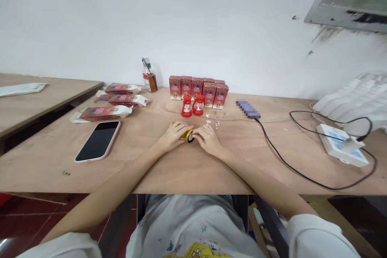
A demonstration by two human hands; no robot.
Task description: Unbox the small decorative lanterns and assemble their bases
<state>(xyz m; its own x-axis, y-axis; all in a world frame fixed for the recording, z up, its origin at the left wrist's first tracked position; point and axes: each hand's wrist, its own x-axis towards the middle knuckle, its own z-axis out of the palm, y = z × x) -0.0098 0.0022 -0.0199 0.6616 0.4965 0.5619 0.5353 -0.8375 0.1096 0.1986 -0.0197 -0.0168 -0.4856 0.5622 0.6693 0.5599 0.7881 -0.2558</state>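
My left hand [175, 135] is closed around a small gold lantern [189, 136], which lies on its side with its base turned toward my right. At that base, the fingers of my right hand [207, 139] are bent together; whether they pinch something small there, I cannot make out. Just beyond my hands stand two small red lanterns [192, 105] with clear middles. Several small silvery and white pieces [216, 123] lie scattered on the table past my right hand.
Several red boxes [198, 88] stand by the wall. Flattened red boxes [105, 113] and a phone [98, 141] lie at left, with a bottle [150, 78] behind. At right are a second phone [248, 109], a black cable [284, 163] and a power strip [341, 145].
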